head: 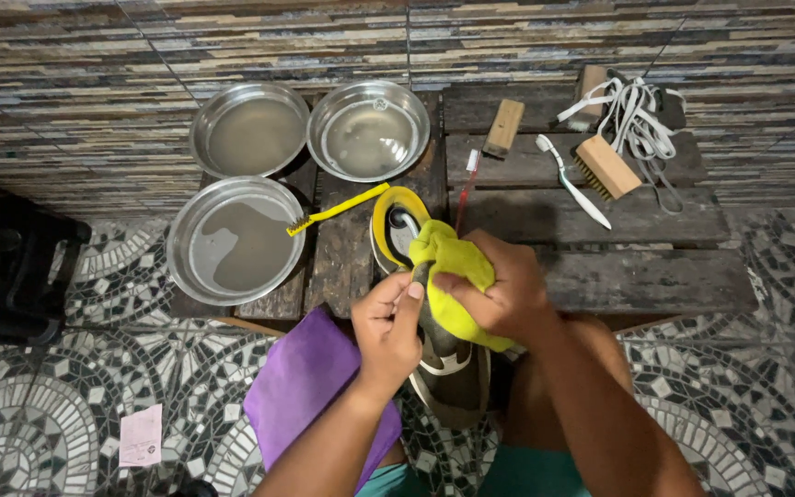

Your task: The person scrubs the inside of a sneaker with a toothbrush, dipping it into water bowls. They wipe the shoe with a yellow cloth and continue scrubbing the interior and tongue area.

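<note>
— While your right hand (499, 294) presses the yellow-green cloth (453, 276) on the shoe (443, 354), where is that shoe?

— Over the surface's (600, 276) near edge, toe toward the three metal bowls (232, 239). Your left hand's (388, 327) fingers are clamped on its side; right fingers are clenched on the cloth.

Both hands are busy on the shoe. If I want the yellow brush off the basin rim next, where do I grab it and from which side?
Probably take the yellow brush by its bare handle end near the shoe, coming from the right. The bristled head rests on the rim of the near basin, while the handle slants up over the wooden table, free to pinch from above.
</note>
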